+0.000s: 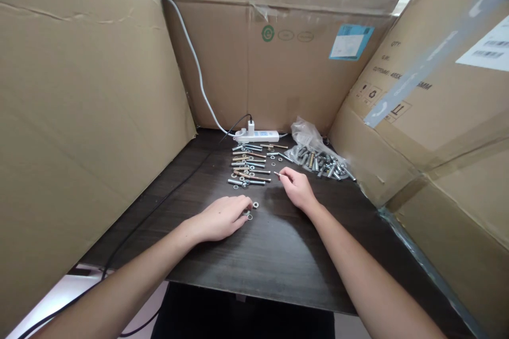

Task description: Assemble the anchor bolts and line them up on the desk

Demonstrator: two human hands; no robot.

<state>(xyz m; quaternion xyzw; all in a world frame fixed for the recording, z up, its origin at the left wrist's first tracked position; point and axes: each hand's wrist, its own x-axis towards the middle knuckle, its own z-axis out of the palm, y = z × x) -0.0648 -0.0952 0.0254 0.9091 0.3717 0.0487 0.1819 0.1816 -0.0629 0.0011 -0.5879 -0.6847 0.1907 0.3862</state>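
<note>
Left forearm extends over the dark wood-grain surface. A black cable runs beyond it. The left hand is palm down, fingers curled; whether it grips anything cannot be determined. A thin ring washer lies at its thumb tip, and a hex nut just right of its fingers. Farther back, silver and copper-colored bolts lie in roughly parallel rows with small washers and nuts among them. Behind these sits a white power strip. The right hand pinches a slim metal fastener near the rows' right ends. Farther right, a clear plastic bag contains piled metal fasteners.
</note>
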